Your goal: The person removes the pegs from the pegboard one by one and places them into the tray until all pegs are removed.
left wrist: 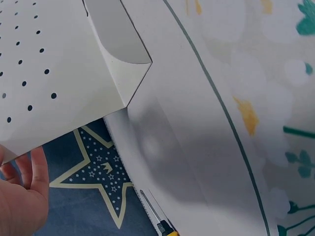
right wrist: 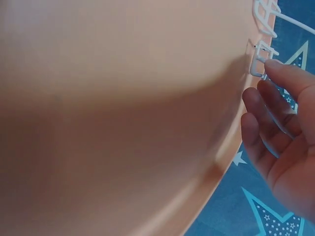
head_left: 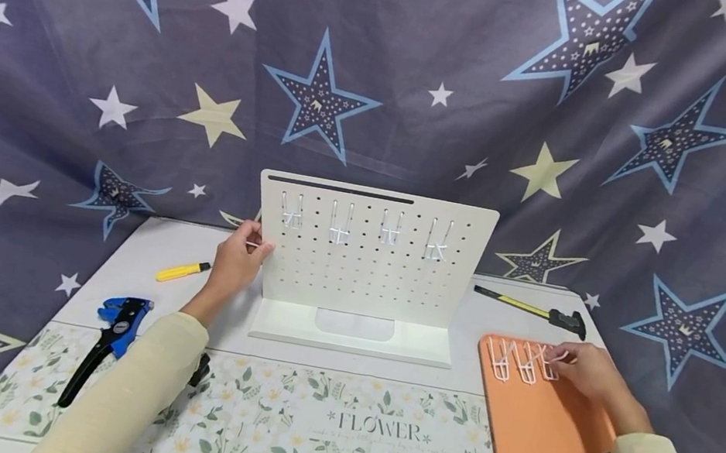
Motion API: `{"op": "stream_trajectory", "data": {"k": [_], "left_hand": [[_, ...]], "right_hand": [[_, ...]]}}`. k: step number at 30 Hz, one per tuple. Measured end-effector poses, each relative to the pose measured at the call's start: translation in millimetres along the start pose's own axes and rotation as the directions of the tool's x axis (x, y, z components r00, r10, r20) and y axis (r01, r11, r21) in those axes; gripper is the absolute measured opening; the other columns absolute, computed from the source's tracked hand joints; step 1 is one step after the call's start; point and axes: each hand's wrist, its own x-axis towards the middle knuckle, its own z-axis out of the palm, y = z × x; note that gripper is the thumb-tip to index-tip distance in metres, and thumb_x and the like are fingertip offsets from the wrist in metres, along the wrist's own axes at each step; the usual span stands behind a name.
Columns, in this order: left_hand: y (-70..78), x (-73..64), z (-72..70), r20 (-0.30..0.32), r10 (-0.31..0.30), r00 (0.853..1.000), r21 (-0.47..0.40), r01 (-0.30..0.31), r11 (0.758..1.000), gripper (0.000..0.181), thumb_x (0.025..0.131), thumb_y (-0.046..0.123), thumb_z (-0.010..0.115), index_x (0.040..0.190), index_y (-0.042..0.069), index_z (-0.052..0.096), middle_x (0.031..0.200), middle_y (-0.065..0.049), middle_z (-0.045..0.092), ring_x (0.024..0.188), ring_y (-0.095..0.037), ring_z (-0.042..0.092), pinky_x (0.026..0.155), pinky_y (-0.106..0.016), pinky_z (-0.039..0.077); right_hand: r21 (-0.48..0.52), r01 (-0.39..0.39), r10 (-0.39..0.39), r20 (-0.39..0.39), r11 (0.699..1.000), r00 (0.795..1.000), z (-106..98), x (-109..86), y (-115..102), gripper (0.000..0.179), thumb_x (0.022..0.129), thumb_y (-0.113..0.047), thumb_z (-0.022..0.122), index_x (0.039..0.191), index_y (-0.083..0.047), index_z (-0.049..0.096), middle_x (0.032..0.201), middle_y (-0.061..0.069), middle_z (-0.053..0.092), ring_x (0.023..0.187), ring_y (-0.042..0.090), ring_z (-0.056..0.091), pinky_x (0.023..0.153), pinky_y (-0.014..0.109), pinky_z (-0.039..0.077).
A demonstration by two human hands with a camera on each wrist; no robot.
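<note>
A white pegboard point(head_left: 363, 273) stands upright on its base, with several white wire hooks point(head_left: 338, 233) hung in its upper rows. My left hand point(head_left: 237, 258) grips the board's left edge, thumb in front and fingers curled behind it. Over at the orange tray point(head_left: 556, 443), my right hand point(head_left: 588, 372) pinches the rightmost white wire hook point(right wrist: 259, 61) between thumb and index finger, near the tray's far rim. Two more wire hooks point(head_left: 501, 361) lie side by side to its left. In the right wrist view the other fingers of that hand are loosely curled.
Left of the pegboard lie a yellow-handled screwdriver point(head_left: 182, 271) and a blue and black wire stripper point(head_left: 109, 345). A caliper point(head_left: 534, 309) with a yellow strip rests at the back right. A floral mat point(head_left: 332, 433) covers the table's front, and a star-patterned curtain point(head_left: 387, 66) hangs behind.
</note>
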Motion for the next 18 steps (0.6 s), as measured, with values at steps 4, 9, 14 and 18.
{"op": "stream_trajectory", "data": {"k": [4,9,14,18], "left_hand": [[0.3,-0.3,0.0,-0.001,0.0,1.0,-0.002,0.0,1.0,0.022,0.103,0.017,0.06,0.122,0.007,0.055,0.112,-0.013,0.062,0.097,-0.027,0.061,0.077,-0.032,0.048],[0.7,-0.6,-0.1,-0.005,0.0,1.0,0.002,0.0,1.0,0.022,0.103,0.017,0.061,0.122,0.007,0.055,0.111,-0.014,0.063,0.097,-0.027,0.061,0.076,-0.031,0.047],[0.0,-0.6,0.3,-0.009,-0.002,1.0,0.005,0.002,1.0,0.022,0.103,0.017,0.06,0.122,0.007,0.055,0.111,-0.013,0.063,0.096,-0.027,0.061,0.075,-0.031,0.047],[0.8,-1.0,0.3,0.0,-0.003,1.0,-0.005,0.003,1.0,0.022,0.103,0.017,0.06,0.123,0.007,0.055,0.112,-0.013,0.062,0.096,-0.027,0.06,0.076,-0.031,0.048]], "right_hand": [[-0.026,-0.011,0.011,0.015,1.0,1.0,0.9,-0.4,0.8,0.007,0.086,-0.018,0.078,0.086,-0.011,0.075,0.075,-0.004,0.072,0.071,0.01,0.06,0.064,0.03,0.045],[-0.037,-0.022,0.023,0.014,0.999,1.0,2.0,-0.3,0.9,0.005,0.084,-0.014,0.079,0.085,-0.014,0.074,0.075,-0.004,0.071,0.071,0.01,0.06,0.065,0.032,0.045],[-0.036,-0.022,0.023,0.03,0.999,0.999,0.2,-0.8,1.0,0.005,0.085,-0.011,0.077,0.086,-0.015,0.074,0.077,-0.003,0.071,0.072,0.01,0.06,0.066,0.032,0.046],[-0.058,-0.028,0.029,0.025,0.998,0.999,-6.8,-3.2,2.2,0.006,0.086,-0.01,0.074,0.091,-0.014,0.075,0.08,0.0,0.073,0.074,0.015,0.063,0.068,0.035,0.048]]}}
